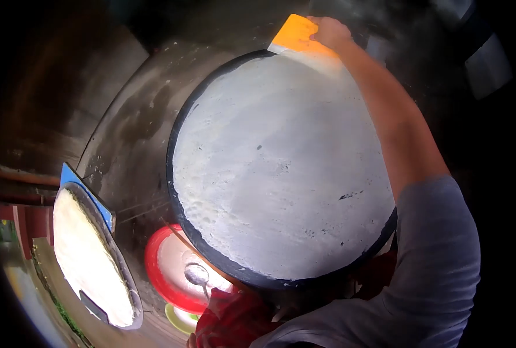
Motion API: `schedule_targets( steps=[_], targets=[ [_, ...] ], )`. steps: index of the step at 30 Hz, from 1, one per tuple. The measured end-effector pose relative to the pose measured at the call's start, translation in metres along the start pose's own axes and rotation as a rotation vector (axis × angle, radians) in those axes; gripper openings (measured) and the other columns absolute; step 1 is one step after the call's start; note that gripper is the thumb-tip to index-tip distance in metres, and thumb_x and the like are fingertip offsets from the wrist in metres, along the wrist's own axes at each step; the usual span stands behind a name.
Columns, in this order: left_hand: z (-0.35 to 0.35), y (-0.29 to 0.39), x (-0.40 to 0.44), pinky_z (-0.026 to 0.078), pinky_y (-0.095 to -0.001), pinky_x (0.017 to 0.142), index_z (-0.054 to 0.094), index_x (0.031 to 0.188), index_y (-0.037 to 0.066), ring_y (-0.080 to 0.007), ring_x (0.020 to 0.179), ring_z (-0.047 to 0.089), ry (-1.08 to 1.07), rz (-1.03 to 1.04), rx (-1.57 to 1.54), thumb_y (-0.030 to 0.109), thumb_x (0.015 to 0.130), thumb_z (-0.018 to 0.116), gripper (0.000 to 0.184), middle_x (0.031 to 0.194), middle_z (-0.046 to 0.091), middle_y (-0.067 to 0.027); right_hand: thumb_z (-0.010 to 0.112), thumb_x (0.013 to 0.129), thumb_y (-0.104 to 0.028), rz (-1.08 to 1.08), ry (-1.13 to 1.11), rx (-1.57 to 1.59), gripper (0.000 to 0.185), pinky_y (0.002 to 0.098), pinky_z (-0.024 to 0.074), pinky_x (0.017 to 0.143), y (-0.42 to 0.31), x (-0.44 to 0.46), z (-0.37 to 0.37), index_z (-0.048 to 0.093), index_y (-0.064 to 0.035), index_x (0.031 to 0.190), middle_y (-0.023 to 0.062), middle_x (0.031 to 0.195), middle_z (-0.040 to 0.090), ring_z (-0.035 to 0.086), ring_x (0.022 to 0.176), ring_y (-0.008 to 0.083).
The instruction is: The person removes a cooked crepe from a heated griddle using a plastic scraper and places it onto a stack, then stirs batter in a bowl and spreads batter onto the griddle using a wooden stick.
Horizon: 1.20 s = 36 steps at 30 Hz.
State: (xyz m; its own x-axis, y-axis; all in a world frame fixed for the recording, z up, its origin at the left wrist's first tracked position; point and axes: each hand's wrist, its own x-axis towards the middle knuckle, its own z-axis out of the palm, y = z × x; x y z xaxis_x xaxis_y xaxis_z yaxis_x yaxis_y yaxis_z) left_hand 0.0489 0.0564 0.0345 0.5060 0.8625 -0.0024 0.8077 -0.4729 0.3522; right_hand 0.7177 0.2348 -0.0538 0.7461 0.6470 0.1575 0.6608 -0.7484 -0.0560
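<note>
My right hand (pixel 332 32) grips an orange scraper (pixel 296 33) with a pale edge, at the far rim of a large round griddle. A thin white layer of batter (pixel 281 127) covers nearly the whole surface, with a few small dark specks and pitted patches. The griddle's dark rim (pixel 174 139) shows around the left and near sides. My right arm reaches over the griddle's right side and hides that edge. My left hand cannot be made out.
Beside the griddle, at the lower left, stands a red bowl (pixel 152 255) of pale batter with a metal ladle (pixel 196 274) in it. A green-rimmed dish (pixel 175 322) is partly below it. Further left, a round pile of white sheets (pixel 87 249) lies against a blue board (pixel 89 194).
</note>
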Motion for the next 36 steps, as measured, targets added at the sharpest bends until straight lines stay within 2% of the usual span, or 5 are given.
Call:
schedule_targets(
  steps=[13,24,28,32,36],
  targets=[
    [-0.006,-0.01,-0.025,0.032,-0.0509,0.096,0.051,0.116,-0.002,-0.0396,0.112,0.042,0.01,-0.007,-0.005,0.03,0.089,0.046,0.042,0.117,0.051,-0.0187,0.073,0.058,-0.002,-1.216,-0.207,0.496,0.058,0.0364,0.0465,0.086,-0.319,-0.112,0.005,0.061,-0.0198,0.112,0.0094,0.107,0.062,0.058,0.097,0.0292],
    [0.007,-0.036,-0.082,0.035,-0.0494,0.091,0.054,0.112,-0.004,-0.0443,0.109,0.042,0.29,-0.042,0.038,0.031,0.086,0.044,0.044,0.121,0.045,-0.025,0.058,0.062,-0.019,-2.079,-0.257,0.237,0.01,0.0277,0.0373,0.061,-0.188,-0.478,-0.102,0.064,-0.0148,0.056,-0.0025,0.057,0.06,0.057,0.063,0.0157],
    [0.006,-0.046,-0.099,0.036,-0.0468,0.091,0.055,0.113,-0.003,-0.0414,0.111,0.042,0.382,-0.049,-0.041,0.032,0.087,0.045,0.044,0.123,0.044,-0.0236,0.057,0.071,-0.02,-1.816,-0.232,0.34,0.007,0.0283,0.0381,0.063,-0.128,-0.488,-0.149,0.057,-0.0134,0.068,-0.0018,0.067,0.056,0.056,0.067,0.0162],
    [0.01,-0.056,-0.114,0.035,-0.041,0.097,0.054,0.115,-0.002,-0.0331,0.116,0.042,0.397,-0.086,-0.081,0.027,0.09,0.046,0.039,0.13,0.04,-0.0179,0.064,0.077,-0.032,-0.863,-0.348,0.469,0.027,0.0395,0.0449,0.06,-0.054,-0.455,-0.16,0.053,-0.01,0.089,0.0081,0.074,0.059,0.059,0.066,0.0303],
    [0.016,-0.065,-0.126,0.04,-0.0385,0.094,0.054,0.115,-0.001,-0.0303,0.118,0.041,0.471,-0.079,-0.155,0.023,0.092,0.046,0.035,0.132,0.038,-0.0164,0.073,0.07,-0.028,-0.094,0.217,0.911,0.057,0.0332,0.0477,0.081,0.096,-0.362,-0.05,0.05,-0.0029,0.116,0.0171,0.104,0.062,0.061,0.094,0.0258]
  ],
)
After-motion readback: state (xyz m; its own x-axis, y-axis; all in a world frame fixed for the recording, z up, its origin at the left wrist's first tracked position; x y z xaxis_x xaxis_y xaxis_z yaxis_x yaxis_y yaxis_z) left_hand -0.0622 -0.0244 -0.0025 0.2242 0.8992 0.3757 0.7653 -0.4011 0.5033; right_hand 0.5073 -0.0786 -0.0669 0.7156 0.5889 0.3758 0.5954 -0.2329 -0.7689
